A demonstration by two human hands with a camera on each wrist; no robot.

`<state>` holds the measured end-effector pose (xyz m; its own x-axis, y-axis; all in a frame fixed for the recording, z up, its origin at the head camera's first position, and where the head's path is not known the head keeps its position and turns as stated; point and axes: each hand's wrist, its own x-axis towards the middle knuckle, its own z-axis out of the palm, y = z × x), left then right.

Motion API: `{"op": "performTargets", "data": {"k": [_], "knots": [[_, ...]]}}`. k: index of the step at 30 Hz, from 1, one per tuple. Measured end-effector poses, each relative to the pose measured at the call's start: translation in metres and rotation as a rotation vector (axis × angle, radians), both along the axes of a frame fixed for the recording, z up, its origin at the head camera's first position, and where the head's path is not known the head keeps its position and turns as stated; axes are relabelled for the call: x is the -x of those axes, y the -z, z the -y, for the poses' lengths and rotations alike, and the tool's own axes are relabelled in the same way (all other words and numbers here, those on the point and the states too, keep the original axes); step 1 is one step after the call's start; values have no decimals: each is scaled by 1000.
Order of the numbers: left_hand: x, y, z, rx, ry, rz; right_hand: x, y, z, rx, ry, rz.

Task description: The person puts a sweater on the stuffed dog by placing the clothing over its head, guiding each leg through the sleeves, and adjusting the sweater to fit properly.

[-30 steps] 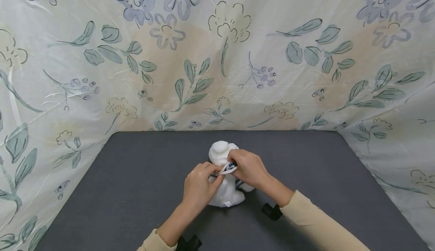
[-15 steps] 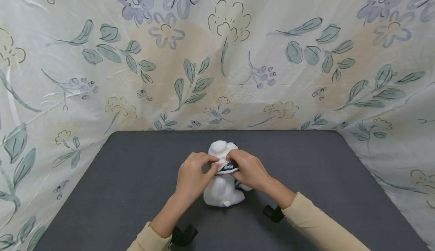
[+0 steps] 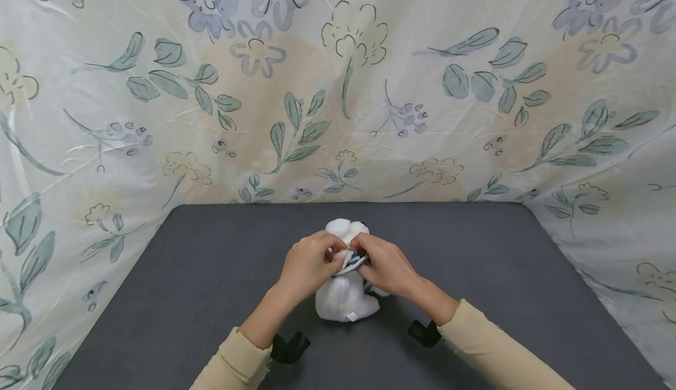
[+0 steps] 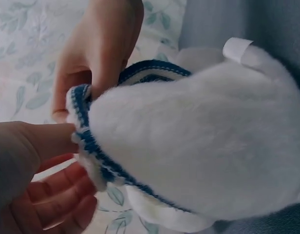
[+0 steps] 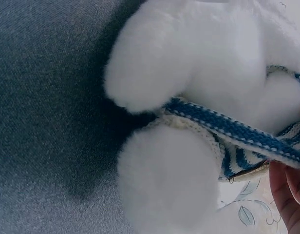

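A white plush toy (image 3: 345, 302) sits on the table with its back and a small white tag toward me. Round its neck is a blue-and-white knitted scarf (image 3: 352, 263), whose blue edge shows along the plush in the left wrist view. My left hand (image 3: 310, 265) pinches the scarf's edge between thumb and forefinger, its other fingers loosely bent. Opposite, my right hand (image 3: 388, 265) pinches the scarf close to the toy's head. A long knitted band (image 5: 228, 127) runs past the toy's side to the right fingers (image 5: 282, 195). The toy's front is hidden in the head view.
The dark grey table (image 3: 222, 273) reaches back to a floral cloth (image 3: 296, 85) hung behind and at both sides. Black wrist mounts (image 3: 290, 348) hang below both forearms, close above the tabletop.
My left hand has gone up and slightly left, then back in toward the right hand, shifting the scarf's edge higher on the neck. The right hand has stayed nearly in place.
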<state>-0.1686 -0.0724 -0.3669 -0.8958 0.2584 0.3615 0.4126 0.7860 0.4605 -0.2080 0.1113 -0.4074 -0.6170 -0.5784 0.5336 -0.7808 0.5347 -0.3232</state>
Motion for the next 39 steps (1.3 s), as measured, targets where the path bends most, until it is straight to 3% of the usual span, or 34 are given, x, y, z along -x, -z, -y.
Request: {"op": "performTargets", "data": {"k": [7, 15, 26, 34, 39], "knots": [[5, -3, 1, 78, 8, 76, -2, 1, 1, 44, -22, 44], [6, -1, 0, 100, -5, 42, 0, 1, -2, 54, -57, 41], [8, 2, 2, 61, -28, 22, -4, 2, -10, 47, -87, -130], [8, 2, 4, 45, -44, 16, -2, 8, -16, 17, -214, -227], [9, 1, 4, 40, -50, 21, 0, 10, -17, -57, -199, -268]]}}
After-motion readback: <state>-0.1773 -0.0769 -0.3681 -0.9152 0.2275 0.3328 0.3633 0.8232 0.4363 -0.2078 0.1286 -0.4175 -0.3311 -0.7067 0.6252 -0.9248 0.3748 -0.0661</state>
